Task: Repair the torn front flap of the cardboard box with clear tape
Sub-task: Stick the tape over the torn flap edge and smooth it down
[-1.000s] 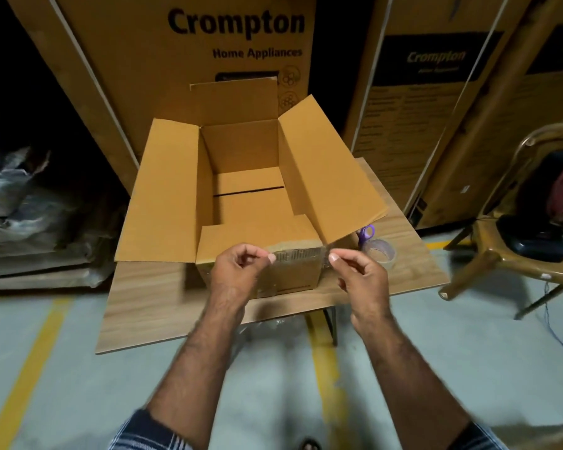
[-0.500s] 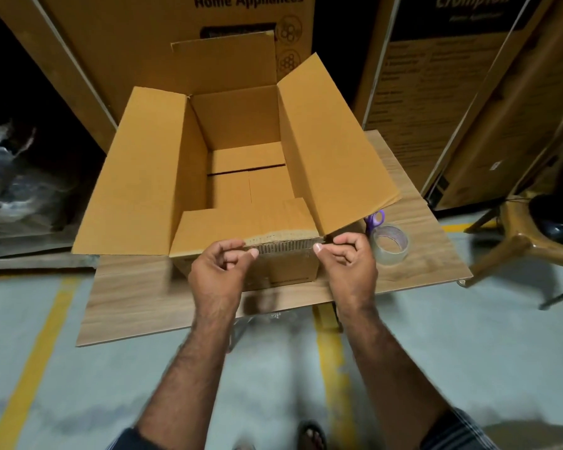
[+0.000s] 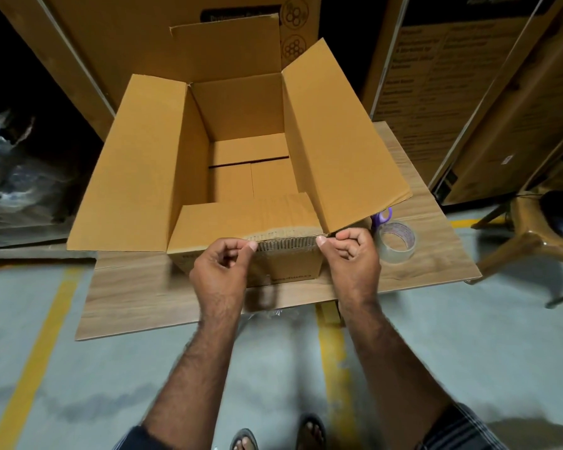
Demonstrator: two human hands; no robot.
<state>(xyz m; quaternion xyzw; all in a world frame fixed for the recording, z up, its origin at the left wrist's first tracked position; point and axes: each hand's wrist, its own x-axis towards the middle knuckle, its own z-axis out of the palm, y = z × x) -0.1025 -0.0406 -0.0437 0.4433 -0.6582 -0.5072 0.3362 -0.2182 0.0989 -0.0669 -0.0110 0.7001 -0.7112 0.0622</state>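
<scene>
Open cardboard box [image 3: 238,151] sits on the wooden bench [image 3: 137,297], all four flaps up or out. Near flap [image 3: 241,219] folds inward; its torn edge shows bare corrugation. I see my left hand [image 3: 221,271] and right hand [image 3: 348,258] apart, each pinching one end of a clear tape strip [image 3: 286,246] stretched along that torn edge, fingers curled. Tape roll [image 3: 395,241] rests on the bench just right of the box, purple scissor handles [image 3: 382,217] just beyond it.
</scene>
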